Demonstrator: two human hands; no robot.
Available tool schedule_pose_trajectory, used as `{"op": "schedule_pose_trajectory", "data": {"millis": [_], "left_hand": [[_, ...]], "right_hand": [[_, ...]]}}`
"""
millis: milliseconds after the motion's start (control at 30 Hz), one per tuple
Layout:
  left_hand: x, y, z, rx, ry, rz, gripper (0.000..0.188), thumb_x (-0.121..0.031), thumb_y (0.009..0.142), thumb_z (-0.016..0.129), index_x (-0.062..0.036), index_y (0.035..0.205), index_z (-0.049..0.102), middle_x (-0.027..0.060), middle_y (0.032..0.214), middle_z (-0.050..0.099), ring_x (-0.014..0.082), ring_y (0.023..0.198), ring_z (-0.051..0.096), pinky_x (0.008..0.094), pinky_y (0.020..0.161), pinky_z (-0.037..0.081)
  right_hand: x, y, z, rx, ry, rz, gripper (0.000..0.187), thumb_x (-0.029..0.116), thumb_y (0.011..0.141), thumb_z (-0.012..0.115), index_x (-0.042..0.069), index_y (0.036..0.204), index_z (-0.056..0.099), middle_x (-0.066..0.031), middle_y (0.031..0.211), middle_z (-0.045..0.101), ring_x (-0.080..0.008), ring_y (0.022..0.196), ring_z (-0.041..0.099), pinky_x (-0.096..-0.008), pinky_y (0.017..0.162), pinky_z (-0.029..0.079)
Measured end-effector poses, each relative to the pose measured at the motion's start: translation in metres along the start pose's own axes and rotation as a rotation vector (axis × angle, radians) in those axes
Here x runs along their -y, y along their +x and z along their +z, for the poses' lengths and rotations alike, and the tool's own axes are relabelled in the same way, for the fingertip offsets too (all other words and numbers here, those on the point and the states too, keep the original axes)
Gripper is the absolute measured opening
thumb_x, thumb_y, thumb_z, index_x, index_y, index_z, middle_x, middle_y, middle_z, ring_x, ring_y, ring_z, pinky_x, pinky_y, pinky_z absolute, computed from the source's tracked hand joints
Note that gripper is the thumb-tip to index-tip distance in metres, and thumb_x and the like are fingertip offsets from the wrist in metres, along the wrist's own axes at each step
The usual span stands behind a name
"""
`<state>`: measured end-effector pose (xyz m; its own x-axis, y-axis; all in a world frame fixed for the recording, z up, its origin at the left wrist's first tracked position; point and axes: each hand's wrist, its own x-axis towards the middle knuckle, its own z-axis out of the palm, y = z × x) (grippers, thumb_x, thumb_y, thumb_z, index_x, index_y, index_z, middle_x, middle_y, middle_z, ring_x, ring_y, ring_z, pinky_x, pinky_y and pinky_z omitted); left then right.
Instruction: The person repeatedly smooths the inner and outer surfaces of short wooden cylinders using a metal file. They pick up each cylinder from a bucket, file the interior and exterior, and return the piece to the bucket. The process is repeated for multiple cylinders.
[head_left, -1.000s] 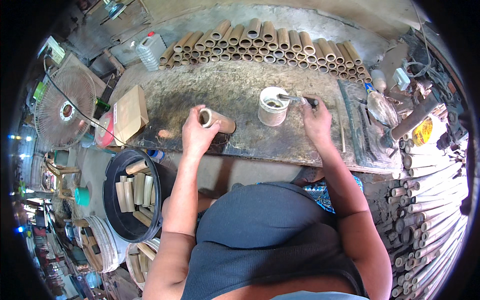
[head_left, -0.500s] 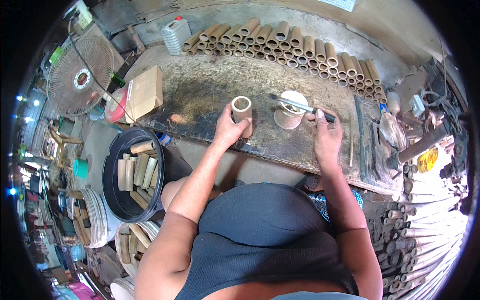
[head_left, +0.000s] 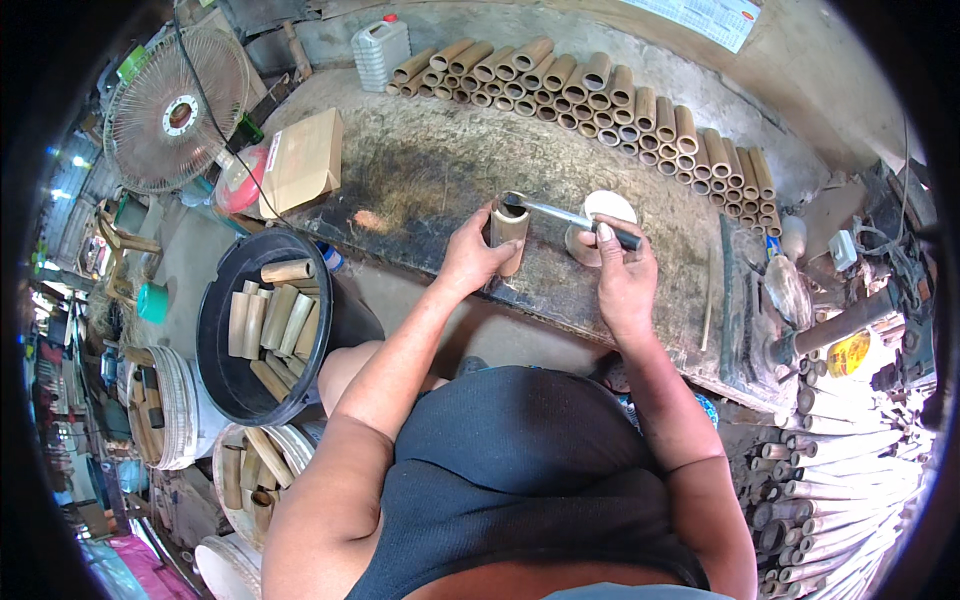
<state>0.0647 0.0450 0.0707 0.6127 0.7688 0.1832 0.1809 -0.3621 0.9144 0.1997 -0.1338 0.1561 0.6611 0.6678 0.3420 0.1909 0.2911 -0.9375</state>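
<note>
My left hand (head_left: 468, 258) grips a short bamboo tube (head_left: 510, 229) that stands upright on the dark workbench (head_left: 420, 180). My right hand (head_left: 622, 278) holds a brush with a dark handle and metal shaft (head_left: 575, 218); its tip reaches into the open top of the tube. Just behind the brush, partly hidden by my right hand, sits a small round tub with a white inside (head_left: 604, 215).
Rows of bamboo tubes (head_left: 600, 95) line the bench's far edge. A cardboard box (head_left: 300, 160) and a white jug (head_left: 380, 50) stand at the left end. A black tub of bamboo pieces (head_left: 262, 325) and a fan (head_left: 175, 110) are on my left; bamboo poles (head_left: 840, 490) pile on my right.
The left hand has stood the tube upright near the middle of the bench. The right hand has brought the brush from the tub over to the tube's mouth.
</note>
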Motion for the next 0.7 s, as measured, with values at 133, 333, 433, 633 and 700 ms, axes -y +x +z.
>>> {"op": "schedule_pose_trajectory", "data": {"millis": [133,333,433,633,700], "left_hand": [[-0.009,-0.003,0.002,-0.099,0.101,0.093,0.082,-0.030,0.073,0.088,0.0002,0.140,0.052,0.0205,0.126,0.063,0.0317,0.116,0.063,0.0393,0.101,0.049],[-0.020,-0.002,0.004,-0.127,0.251,0.089,0.078,-0.037,0.068,0.092,0.0033,0.125,0.055,0.0207,0.120,0.062,0.0335,0.114,0.062,0.0414,0.097,0.050],[-0.024,-0.004,0.007,-0.142,0.186,0.008,0.081,-0.040,0.066,0.093,0.0019,0.122,0.050,0.0229,0.119,0.062,0.0352,0.114,0.062,0.0426,0.096,0.051],[-0.025,-0.005,0.013,-0.132,0.111,-0.092,0.092,-0.046,0.064,0.094,-0.0013,0.125,0.041,0.0236,0.119,0.063,0.0379,0.113,0.064,0.0447,0.095,0.051],[-0.024,-0.004,0.016,-0.156,0.134,-0.045,0.097,-0.048,0.062,0.094,-0.0012,0.128,0.041,0.0237,0.120,0.062,0.0373,0.115,0.063,0.0438,0.097,0.050]], "right_hand": [[0.003,-0.003,0.003,0.002,-0.065,-0.033,0.027,0.020,0.103,0.061,-0.002,0.120,0.063,-0.0092,0.099,0.074,-0.0121,0.096,0.065,-0.0283,0.091,0.049],[0.008,-0.008,0.005,-0.025,-0.129,-0.039,0.026,0.019,0.102,0.062,-0.001,0.119,0.064,-0.0091,0.100,0.073,-0.0116,0.095,0.065,-0.0287,0.091,0.050],[0.009,-0.009,0.008,-0.050,-0.102,-0.042,0.025,0.018,0.101,0.063,-0.001,0.118,0.065,-0.0087,0.099,0.073,-0.0113,0.095,0.065,-0.0277,0.090,0.050],[0.012,-0.013,0.010,-0.062,-0.150,-0.046,0.022,0.015,0.101,0.064,-0.001,0.117,0.065,-0.0090,0.099,0.073,-0.0114,0.093,0.066,-0.0264,0.087,0.051],[0.013,-0.013,0.010,-0.063,-0.165,-0.066,0.022,0.014,0.101,0.063,-0.001,0.117,0.065,-0.0093,0.098,0.073,-0.0115,0.093,0.066,-0.0264,0.086,0.051]]}}
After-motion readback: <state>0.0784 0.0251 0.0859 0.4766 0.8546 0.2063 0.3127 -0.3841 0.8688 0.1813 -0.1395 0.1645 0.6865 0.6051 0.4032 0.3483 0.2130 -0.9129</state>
